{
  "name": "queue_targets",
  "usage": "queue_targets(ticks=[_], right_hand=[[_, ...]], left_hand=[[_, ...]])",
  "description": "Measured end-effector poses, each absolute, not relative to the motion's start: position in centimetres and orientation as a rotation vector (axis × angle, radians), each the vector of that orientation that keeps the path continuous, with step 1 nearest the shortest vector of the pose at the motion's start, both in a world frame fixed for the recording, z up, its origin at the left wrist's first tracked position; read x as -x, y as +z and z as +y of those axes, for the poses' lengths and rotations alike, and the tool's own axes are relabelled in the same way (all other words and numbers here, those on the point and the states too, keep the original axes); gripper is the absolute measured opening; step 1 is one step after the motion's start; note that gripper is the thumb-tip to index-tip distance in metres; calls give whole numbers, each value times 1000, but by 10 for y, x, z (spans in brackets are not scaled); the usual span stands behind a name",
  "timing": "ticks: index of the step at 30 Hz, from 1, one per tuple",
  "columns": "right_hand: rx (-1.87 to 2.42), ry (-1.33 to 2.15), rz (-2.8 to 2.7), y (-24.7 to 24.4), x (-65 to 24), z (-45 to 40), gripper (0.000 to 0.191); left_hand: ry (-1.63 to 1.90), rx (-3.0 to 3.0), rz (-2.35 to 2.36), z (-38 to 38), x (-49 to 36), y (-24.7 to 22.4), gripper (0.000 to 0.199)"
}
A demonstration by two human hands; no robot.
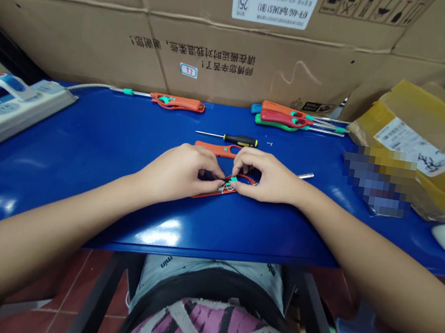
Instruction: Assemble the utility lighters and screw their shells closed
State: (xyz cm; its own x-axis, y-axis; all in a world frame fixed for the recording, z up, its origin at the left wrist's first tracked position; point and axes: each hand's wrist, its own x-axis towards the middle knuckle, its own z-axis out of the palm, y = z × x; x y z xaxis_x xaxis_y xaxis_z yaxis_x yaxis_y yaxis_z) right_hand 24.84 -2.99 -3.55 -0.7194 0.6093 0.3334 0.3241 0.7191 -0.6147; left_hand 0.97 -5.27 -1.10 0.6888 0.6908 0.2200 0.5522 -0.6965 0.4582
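Note:
An opened orange long-nosed lighter [206, 194] lies on the blue table in front of me, its inner parts and a thin pale wire exposed. My left hand [185, 174] is closed in a pinch at the lighter's handle end. From the other side, my right hand [265, 176] pinches around the green trigger piece [232, 181]. The fingertips hide most of the small parts between them. A metal nozzle tube [306, 176] sticks out past my right hand. Just behind the hands rests a loose orange shell half [212, 148], partly covered by my right fingers.
Beyond the shell lies a black-and-yellow screwdriver [241, 140]. Farther back are one orange lighter [179, 103] and a pile of several lighters [283, 118]. A power strip [7, 112] is at left, a taped carton [429, 143] at right. A large cardboard box [209, 35] stands behind.

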Motion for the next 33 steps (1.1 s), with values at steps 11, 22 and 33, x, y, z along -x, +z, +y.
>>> queue_targets(ticks=[11,22,33], right_hand=[[621,713,-2434,-26,-255,-29,9],[731,642,-2544,-18,-263,-27,9],[738,656,-2474,-27,-249,-32,3]], left_hand=[[485,-2521,1013,-54,-11,-9,13],[502,-2507,1056,-54,-12,-11,12],[608,-2512,999,-54,-13,-19,15]])
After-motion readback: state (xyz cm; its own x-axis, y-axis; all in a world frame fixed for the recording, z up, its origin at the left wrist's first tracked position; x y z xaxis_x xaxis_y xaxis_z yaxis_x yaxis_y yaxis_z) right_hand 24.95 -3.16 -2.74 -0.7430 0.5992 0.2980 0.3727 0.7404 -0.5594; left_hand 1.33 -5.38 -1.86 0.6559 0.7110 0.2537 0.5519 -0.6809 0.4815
